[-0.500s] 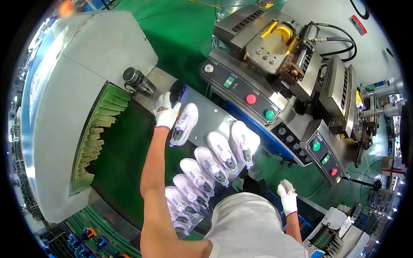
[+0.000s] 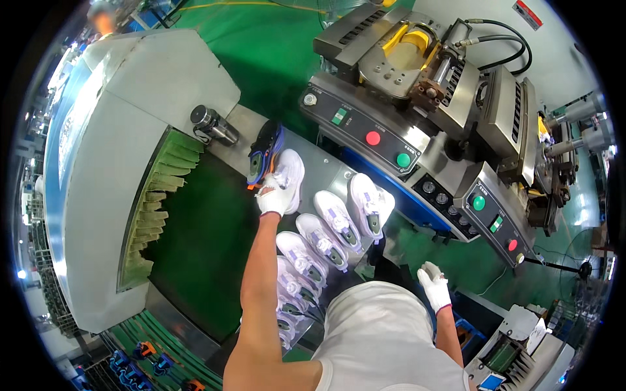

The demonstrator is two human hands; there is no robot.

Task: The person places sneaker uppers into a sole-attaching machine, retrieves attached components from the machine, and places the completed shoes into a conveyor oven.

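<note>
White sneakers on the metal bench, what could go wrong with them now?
The left hand is at one white sneaker, right beside a black-and-blue sneaker, so pulling it sideways might bump that one. The other white sneakers stand close together in a row, so nudging one could jostle its neighbours.

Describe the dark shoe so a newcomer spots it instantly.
Find the metal bench right of the green fringe. Near its far end, the dark shoe sits just beyond the left hand. Blue and orange trim sets it apart from the white shoes.
</note>
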